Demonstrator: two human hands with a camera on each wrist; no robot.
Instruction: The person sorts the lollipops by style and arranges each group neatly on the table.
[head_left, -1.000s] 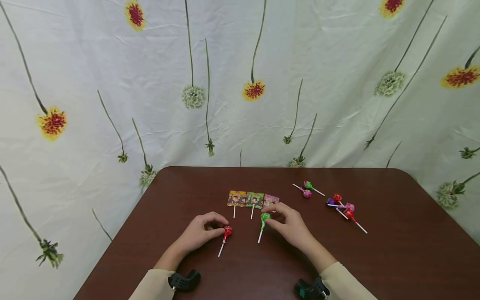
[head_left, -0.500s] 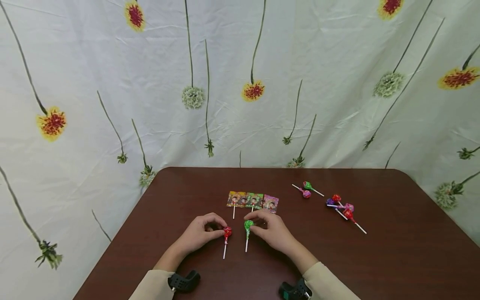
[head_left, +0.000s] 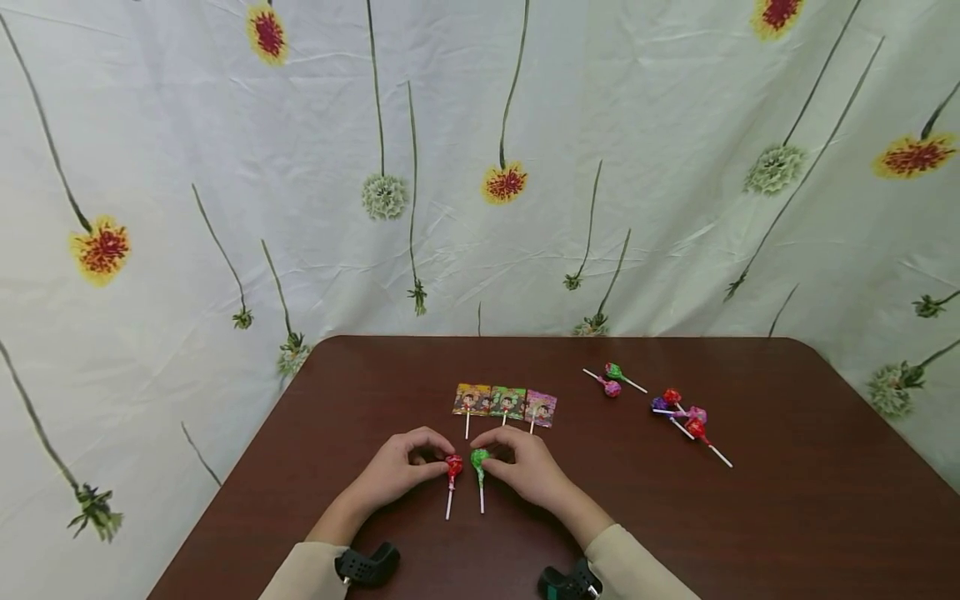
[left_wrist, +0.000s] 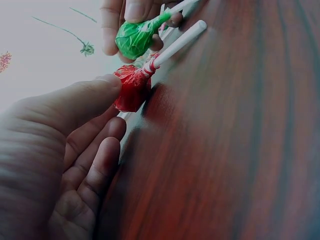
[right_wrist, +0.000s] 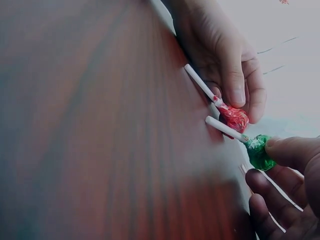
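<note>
My left hand [head_left: 405,468] pinches the head of a red lollipop [head_left: 453,465] between thumb and finger, its white stick pointing toward me. Close beside it on the right, my right hand [head_left: 528,467] pinches a green lollipop [head_left: 480,460] by its wrapped head. The two lollipops stand side by side with a small gap between them in the head view. From the left wrist, the red head [left_wrist: 133,90] shows against the thumb, the green one just beyond. In the right wrist view the thumb presses on the green head [right_wrist: 260,152].
Behind the hands lie three flat square lollipops in a row: orange [head_left: 472,398], green [head_left: 508,402] and purple [head_left: 541,407]. A green and a pink lollipop [head_left: 612,389] lie at the back right. Nearer the right is a pile of several lollipops [head_left: 696,427] on the brown table [head_left: 787,500].
My right hand has moved left with the green lollipop, bringing it beside the red one. The red lollipop's stick has swung a little to the right; the left hand stays in place.
</note>
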